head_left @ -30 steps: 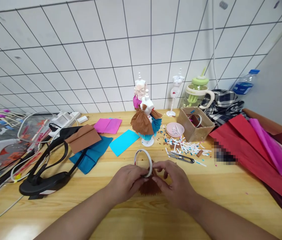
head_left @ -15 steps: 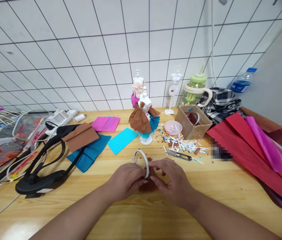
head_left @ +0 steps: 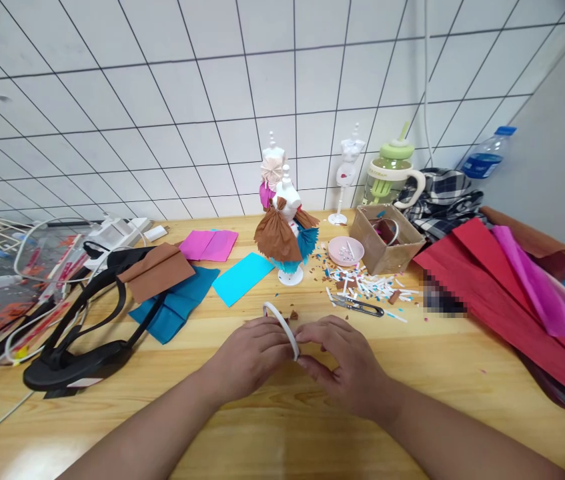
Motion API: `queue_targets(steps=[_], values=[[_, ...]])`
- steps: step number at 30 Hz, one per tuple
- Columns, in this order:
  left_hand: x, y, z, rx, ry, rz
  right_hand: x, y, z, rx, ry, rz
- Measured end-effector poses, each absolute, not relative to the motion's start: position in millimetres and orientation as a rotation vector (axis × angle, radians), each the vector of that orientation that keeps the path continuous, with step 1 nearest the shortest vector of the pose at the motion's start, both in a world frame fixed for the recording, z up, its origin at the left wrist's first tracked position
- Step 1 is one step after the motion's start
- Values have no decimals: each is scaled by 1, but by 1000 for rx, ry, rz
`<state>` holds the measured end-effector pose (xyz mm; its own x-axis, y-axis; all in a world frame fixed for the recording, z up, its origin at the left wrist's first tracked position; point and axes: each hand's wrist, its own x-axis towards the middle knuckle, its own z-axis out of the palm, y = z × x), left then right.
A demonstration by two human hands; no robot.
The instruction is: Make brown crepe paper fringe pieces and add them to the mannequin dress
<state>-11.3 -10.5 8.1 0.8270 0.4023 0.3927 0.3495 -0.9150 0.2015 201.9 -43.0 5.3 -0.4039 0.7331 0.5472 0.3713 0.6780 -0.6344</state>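
Observation:
A thin white ring that looks like a roll of tape (head_left: 282, 321) stands tilted between my hands above the table. My left hand (head_left: 252, 357) is closed round its lower left part, the fingers passing through or behind it; exactly how cannot be seen. My right hand (head_left: 345, 363) has its forefinger and thumb bent against the ring's right end, in a pinch. Just beyond the hands lie small brown paper scraps (head_left: 293, 315). Farther back stands a small white dress form (head_left: 287, 193) wearing a brown and teal pleated paper skirt (head_left: 277, 237).
Black-handled thread snips (head_left: 359, 305) lie by white paper strips (head_left: 375, 285). Behind are a pink dish (head_left: 346, 260) and a cardboard box (head_left: 392, 257). Folded crepe paper (head_left: 242, 279) and a black strapped headset (head_left: 77, 367) lie left; red paper (head_left: 502, 307) lies right.
The brown pleated paper under my hands has gone from sight. My left hand has turned with its back upward, and the ring leans over more. The view has shifted slightly.

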Motion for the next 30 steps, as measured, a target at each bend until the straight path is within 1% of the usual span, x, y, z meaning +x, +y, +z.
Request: queue_targets(steps=[12, 22, 25, 28, 30], values=[[-13, -12, 12, 2904, 603, 624, 201, -46, 4, -929, -2028, 543], [-16, -12, 16, 2964, 644, 403, 203, -45, 6, -1020, -2127, 575], [-15, -14, 21, 3009, 605, 440, 202, -47, 5, -1067, -2125, 660], [-13, -16, 24, 3059, 643, 543, 199, -48, 3, -1081, -1968, 868], [-11, -17, 24, 3061, 693, 525, 198, -48, 3, -1072, -1872, 972]])
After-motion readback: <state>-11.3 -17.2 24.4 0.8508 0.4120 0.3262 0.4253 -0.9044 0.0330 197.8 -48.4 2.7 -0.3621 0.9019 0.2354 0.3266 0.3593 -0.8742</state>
